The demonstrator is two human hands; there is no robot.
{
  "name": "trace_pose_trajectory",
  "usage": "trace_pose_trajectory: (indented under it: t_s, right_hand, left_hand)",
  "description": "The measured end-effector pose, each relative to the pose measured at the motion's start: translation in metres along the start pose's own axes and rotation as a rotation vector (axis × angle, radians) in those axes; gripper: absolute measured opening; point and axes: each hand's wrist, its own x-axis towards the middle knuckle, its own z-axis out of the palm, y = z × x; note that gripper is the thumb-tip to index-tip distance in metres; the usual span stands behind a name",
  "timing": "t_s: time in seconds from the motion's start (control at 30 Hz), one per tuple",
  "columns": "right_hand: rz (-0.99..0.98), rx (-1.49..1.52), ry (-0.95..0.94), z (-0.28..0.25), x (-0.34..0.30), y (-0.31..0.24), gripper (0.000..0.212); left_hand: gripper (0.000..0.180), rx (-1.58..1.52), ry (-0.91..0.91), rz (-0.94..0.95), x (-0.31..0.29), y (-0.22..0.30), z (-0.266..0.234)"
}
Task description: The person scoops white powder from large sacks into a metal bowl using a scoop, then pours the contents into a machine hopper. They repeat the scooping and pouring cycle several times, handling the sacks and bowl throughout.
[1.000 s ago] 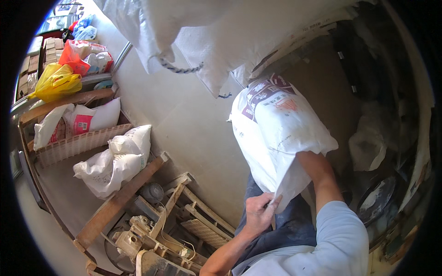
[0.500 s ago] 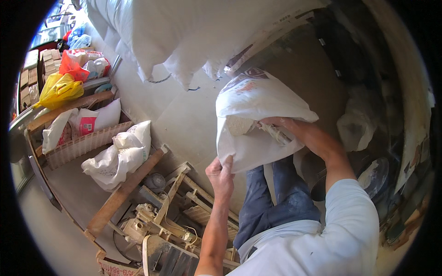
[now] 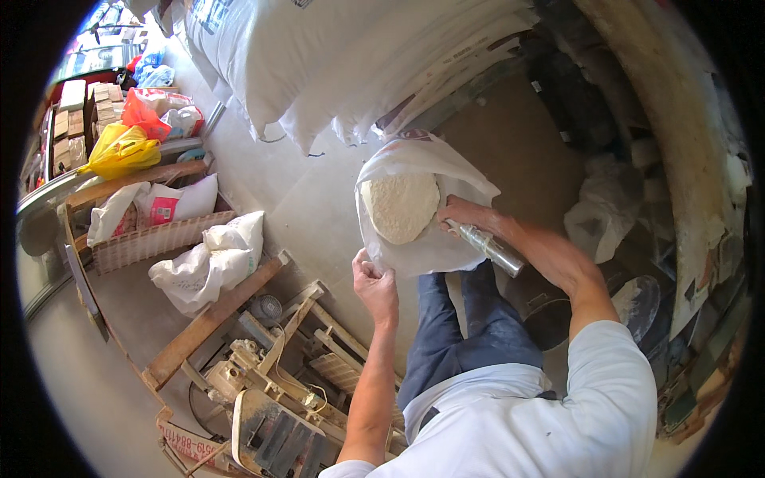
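An open white woven sack [image 3: 446,253] stands in front of my legs, its mouth facing me. Pale powder [image 3: 401,209], like flour, shows as a rounded mass inside it. At the sack's near left rim, my left hand [image 3: 376,288] is closed, pinching the edge of the fabric. My right hand [image 3: 464,213], at the right side of the mouth, is closed around one end of a shiny metal tube-shaped tool [image 3: 496,253]. The tool slants down to the right, over the sack's rim. Its exact kind is unclear.
Stacked full white sacks [image 3: 319,64] rise ahead. To the left, a crumpled white sack [image 3: 211,263] lies by a wooden beam [image 3: 215,323]; beyond it are a basket [image 3: 159,239] and a yellow bag [image 3: 123,151]. Dusty machinery [image 3: 271,382] stands at lower left. Another pale bag [image 3: 602,207] sits right.
The sack's mouth has opened wider, showing more powder. My right hand has drawn back from inside to the rim, bringing the metal tool into fuller view. My left hand still grips the edge.
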Motion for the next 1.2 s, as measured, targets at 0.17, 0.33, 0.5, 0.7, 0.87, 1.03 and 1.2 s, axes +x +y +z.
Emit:
trace_pose_trajectory:
  t_s: [0.17,0.33,0.5,0.7,0.87,1.03,1.2]
  right_hand:
    - [0.022,0.225,0.072,0.015,-0.026,0.007,0.020]
    - [0.025,0.279,0.153,0.033,-0.052,0.016,0.017]
    - [0.026,0.442,0.158,0.052,-0.077,0.028,0.017]
    - [0.000,0.467,0.148,0.070,-0.102,0.043,0.019]
    - [-0.047,0.509,0.157,0.082,-0.121,0.052,0.019]
    - [-0.090,0.640,0.128,0.092,-0.139,0.062,0.017]
    - [-0.113,0.761,0.142,0.098,-0.170,0.067,0.019]
  left_hand:
    - [0.061,-0.027,-0.047,-0.012,-0.020,-0.009,-0.003]
    - [0.069,-0.138,-0.090,0.026,-0.019,-0.017,-0.010]
    - [0.074,-0.187,-0.157,0.065,-0.015,-0.023,-0.013]
    - [0.078,-0.204,-0.202,0.116,-0.014,-0.042,-0.022]
    - [0.080,-0.236,-0.235,0.132,-0.009,-0.056,-0.033]
    - [0.080,-0.259,-0.305,0.122,-0.001,-0.055,-0.037]
    - [0.074,-0.260,-0.345,0.099,0.002,-0.043,-0.045]
